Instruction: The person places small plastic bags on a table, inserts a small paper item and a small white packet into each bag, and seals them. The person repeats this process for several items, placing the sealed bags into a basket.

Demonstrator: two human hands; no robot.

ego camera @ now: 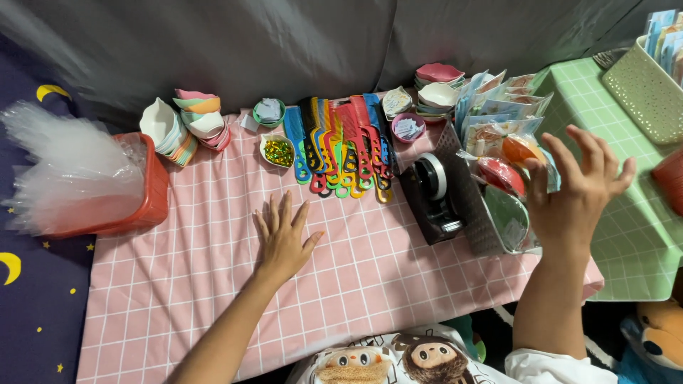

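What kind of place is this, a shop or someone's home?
Probably a home packing table for small goods: a row of coloured combs, a tape dispenser, a red basket of clear bags, and a soft toy beside it.

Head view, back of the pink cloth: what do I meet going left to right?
Red basket of clear bags → stacked small dishes → sequin dish → row of coloured combs → black tape dispenser → tray of packets → right hand.

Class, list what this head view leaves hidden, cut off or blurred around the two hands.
- Right hand: its palm and whatever its fingers touch among the packets, hidden by the hand's own back.
- Clear bags in the red basket: blurred, count unreadable.
- Green basket: cut off by the right edge.
- Left hand lies flat on the pink cloth; anything beneath is hidden.
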